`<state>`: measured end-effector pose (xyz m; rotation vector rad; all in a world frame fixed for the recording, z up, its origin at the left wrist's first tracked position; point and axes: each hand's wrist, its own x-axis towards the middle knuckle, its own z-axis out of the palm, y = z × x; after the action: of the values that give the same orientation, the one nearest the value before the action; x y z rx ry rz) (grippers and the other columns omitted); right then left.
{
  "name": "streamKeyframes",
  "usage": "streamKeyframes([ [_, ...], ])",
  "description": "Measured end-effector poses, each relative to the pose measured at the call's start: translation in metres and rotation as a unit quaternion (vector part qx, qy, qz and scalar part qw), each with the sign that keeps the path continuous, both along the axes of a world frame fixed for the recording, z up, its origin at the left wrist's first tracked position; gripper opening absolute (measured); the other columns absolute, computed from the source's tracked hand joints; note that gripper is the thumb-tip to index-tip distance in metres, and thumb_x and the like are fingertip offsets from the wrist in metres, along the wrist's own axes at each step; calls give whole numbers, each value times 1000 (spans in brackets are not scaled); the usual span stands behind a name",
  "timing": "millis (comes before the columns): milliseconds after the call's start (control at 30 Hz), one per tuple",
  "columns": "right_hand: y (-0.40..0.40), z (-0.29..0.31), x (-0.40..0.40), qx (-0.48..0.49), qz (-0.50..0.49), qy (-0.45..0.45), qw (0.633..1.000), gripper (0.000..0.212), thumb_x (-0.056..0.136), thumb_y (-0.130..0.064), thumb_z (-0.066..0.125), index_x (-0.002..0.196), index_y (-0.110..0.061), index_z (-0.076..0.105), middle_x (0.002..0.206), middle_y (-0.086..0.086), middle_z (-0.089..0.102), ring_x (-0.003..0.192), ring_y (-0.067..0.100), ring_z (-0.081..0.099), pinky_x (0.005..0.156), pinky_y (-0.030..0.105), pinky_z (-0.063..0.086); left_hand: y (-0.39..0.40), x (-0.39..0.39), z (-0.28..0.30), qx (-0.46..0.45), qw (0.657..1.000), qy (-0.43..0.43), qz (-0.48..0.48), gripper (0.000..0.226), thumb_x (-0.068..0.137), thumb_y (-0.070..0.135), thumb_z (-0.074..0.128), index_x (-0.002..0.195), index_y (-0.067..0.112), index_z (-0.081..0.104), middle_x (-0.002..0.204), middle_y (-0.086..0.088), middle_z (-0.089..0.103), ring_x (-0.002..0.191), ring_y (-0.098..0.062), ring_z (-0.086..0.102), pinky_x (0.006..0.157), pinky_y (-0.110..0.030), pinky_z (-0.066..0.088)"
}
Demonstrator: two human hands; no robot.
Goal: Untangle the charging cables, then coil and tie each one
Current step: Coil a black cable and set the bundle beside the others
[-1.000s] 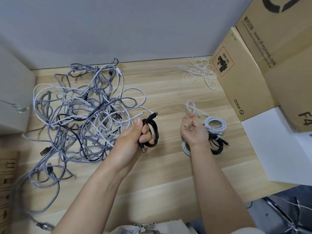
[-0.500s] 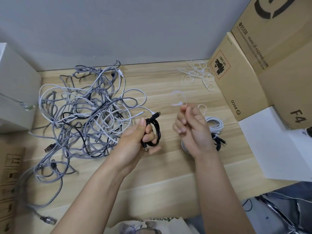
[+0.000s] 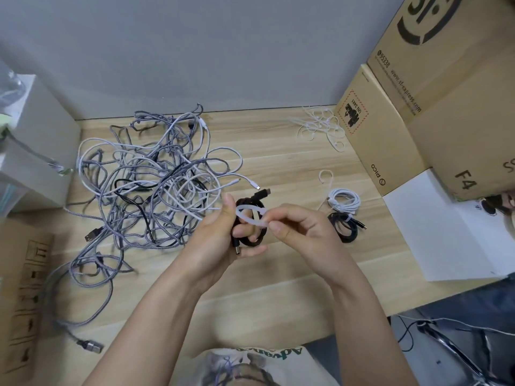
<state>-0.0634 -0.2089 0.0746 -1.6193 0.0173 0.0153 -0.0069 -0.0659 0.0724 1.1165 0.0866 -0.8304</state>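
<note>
- A pale wooden table (image 3: 278,168) runs up to a plain grey wall (image 3: 223,51) at the far side.
- Stacked cardboard boxes (image 3: 418,107) stand along the right edge of the table, and a white sheet (image 3: 434,235) lies flat at their near side.
- A grey box (image 3: 36,151) stands at the far left, with a brown carton (image 3: 22,288) nearer on the left edge.
- A large tangle of cables (image 3: 150,190), grey braided, white and black, sprawls over the left half of the table; one grey strand trails toward the near left and ends in a metal plug.
- The left hand (image 3: 220,240) is at the middle of the table, fingers curled round a coiled black cable (image 3: 252,238), gripping it with the thumb up; a barrel plug sticks out below the fingers and another connector points up and right from the coil.
- The right hand (image 3: 301,232) is just right of the coil, its thumb and forefinger pinching a white tie (image 3: 250,215) that loops across the top of the black coil.
- Right of the hands, on the table, lie a coiled white cable (image 3: 345,201) and, touching its near side, a second coiled black cable (image 3: 345,227), each with a tie round it.
- A loose white tie (image 3: 324,176) lies just beyond the white coil.
- A heap of spare white ties (image 3: 320,126) sits at the far right, beside the boxes.
</note>
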Motion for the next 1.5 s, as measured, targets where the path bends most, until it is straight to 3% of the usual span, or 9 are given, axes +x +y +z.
streamKeyframes([
  [300,3,-4,-11,-174,22,45,984,11,82,-21,57,81,-29,65,82,-6,63,76,-2,53,73,12,39,7,-3,7,70,981,-177,-39,35,96,23,44,62,12,41,51,10,43,55,-7,47,65,-21,53],
  [500,16,0,-10,-29,27,147,988,19,91,-23,53,74,-17,60,63,-8,59,63,12,58,67,21,47,7,-7,10,140,917,-364,-88,29,99,19,46,81,-3,51,52,2,55,49,-3,51,54,-11,38],
  [600,22,4,-11,44,61,182,981,29,94,-28,47,69,-21,60,58,-3,57,40,5,37,44,16,29,9,-6,9,193,880,-422,-98,26,97,23,46,74,13,47,48,8,53,46,-3,47,51,-15,35],
  [700,28,2,-11,82,126,207,967,41,90,-34,41,60,-26,67,48,-5,54,35,2,24,42,18,17,12,-5,7,246,835,-482,-98,34,96,29,48,67,19,34,53,15,48,49,-5,37,48,-16,28],
  [867,33,-1,-11,171,-4,217,961,36,80,-30,53,46,-19,57,39,-7,36,35,0,26,40,15,14,15,-3,10,244,807,-534,-55,31,92,36,43,67,22,31,54,11,32,55,-1,36,52,-14,29],
  [1033,37,2,-10,187,-199,152,950,38,72,-22,55,38,-22,37,40,-6,27,37,6,18,41,20,14,18,-2,8,247,825,-507,-31,39,94,40,40,77,6,43,61,8,36,59,-5,34,56,-17,30],
  [1167,35,2,-9,23,-340,144,929,45,77,-7,59,44,-17,30,48,-1,21,45,9,16,44,22,14,19,-4,7,255,818,-514,-35,42,92,48,36,78,9,44,63,8,39,61,-5,37,57,-16,31],
  [1300,46,3,-9,-183,-325,135,918,47,72,-9,60,44,-17,23,50,-7,15,53,11,15,49,28,15,14,-9,8,290,792,-535,-48,35,94,50,33,71,23,32,63,9,36,64,-4,38,56,-21,27],
  [1500,67,30,-16,-132,-242,54,960,33,63,-18,50,44,-12,24,49,-2,17,50,9,18,48,27,18,17,0,9,332,775,-537,-12,30,87,54,25,68,32,19,63,3,36,64,-20,32,57,-33,15],
])
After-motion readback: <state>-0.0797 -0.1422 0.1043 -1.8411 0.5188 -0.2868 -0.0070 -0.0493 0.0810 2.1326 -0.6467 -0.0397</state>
